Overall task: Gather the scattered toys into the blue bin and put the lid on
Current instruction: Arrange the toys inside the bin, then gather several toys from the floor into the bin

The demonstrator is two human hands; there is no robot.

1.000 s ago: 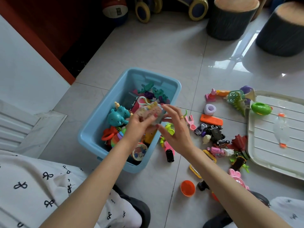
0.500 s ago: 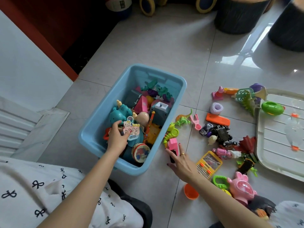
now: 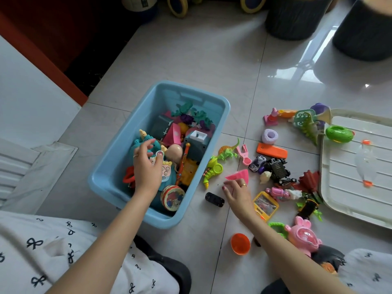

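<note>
gathering step; left hand [image 3: 146, 166] fingers curled, resting on toys in the blue bin [image 3: 118, 166]; right hand [image 3: 236, 190] pinches a pink wedge [image 3: 238, 176]; next, carry it binward

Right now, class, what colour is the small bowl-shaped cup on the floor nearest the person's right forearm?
Orange; the cup shows best in the head view.

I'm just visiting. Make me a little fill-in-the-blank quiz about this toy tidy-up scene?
1. The left hand reaches into the ____ bin.
2. The bin's white lid lies on the ____, not on the bin.
3. The fingers of the right hand touch a ____ triangular toy.
4. The small black toy car lies ____ the bin.

Missing words: blue; floor; pink; outside
</note>
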